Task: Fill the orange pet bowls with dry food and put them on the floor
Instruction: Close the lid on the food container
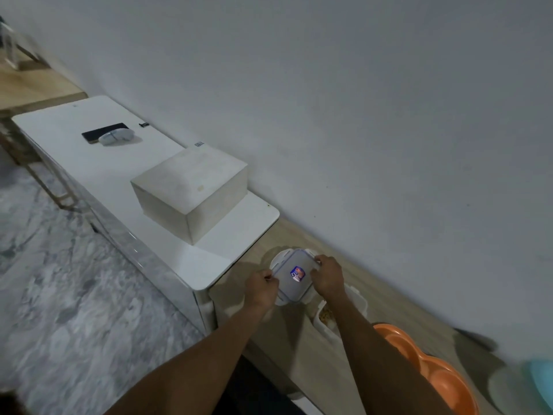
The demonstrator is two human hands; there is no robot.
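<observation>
A clear rectangular container lid (pixel 294 278) with blue seal and a small sticker lies over a white round container on the wooden counter (pixel 287 336). My left hand (pixel 261 289) grips its left edge and my right hand (pixel 327 275) grips its right edge. An open white container (pixel 324 317) with dry food inside stands just right of it, partly hidden behind my right forearm. The orange pet bowls (pixel 431 366), a joined double dish, sit further right on the counter; their hollows look bare.
A white cabinet (pixel 98 163) at left carries a pale box (pixel 191 190), a black phone (pixel 103 131) and a small rounded object. A teal dish (pixel 543 381) is at the right edge. Grey marbled floor (pixel 68 295) lies lower left; the wall runs behind the counter.
</observation>
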